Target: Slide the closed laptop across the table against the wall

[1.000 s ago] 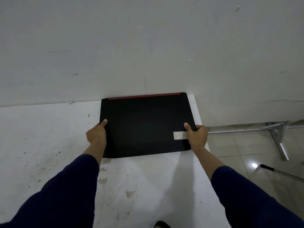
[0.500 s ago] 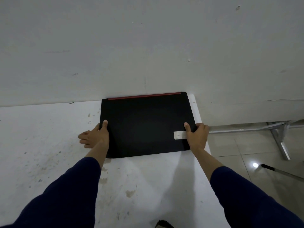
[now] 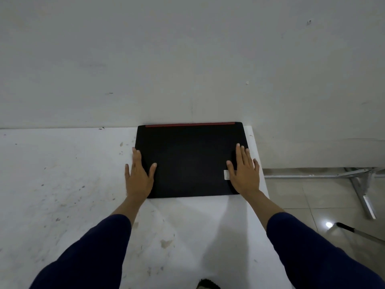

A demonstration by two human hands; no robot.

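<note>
1. At the far right corner of the table [image 3: 62, 184], the closed laptop [image 3: 190, 159] lies flat, its long axis left to right, its far red-striped edge touching the wall [image 3: 187, 59], as far as I can judge.
2. The left hand [image 3: 138, 178] lies spread, fingers flat, on the near left corner; the right hand [image 3: 244, 174] lies spread on the near right part, partly covering a white sticker [image 3: 226, 174].
3. Both hands are equally near; the laptop extends away from them toward the wall, so almost no travel seems left.

metal frame legs [image 3: 362, 188] on tiled floor [image 3: 302, 201] at right; black-handled rod [image 3: 358, 231] nr glare spot.
</note>
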